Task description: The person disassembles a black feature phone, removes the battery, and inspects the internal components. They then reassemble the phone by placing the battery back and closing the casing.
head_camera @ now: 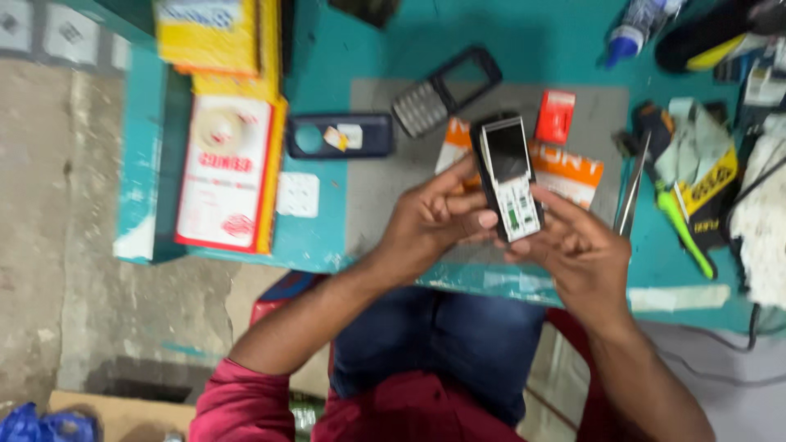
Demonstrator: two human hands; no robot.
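Both my hands meet at frame centre around an opened phone (508,180), its blurred insides hard to read. I see my left hand (430,223) curled, fingers pinching its left edge; my right hand (577,250) cups the lower right. Tweezers (632,192) lie just right; a bottle (634,29) is cut off at the top.

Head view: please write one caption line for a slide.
Both hands hold an opened phone above a teal table.
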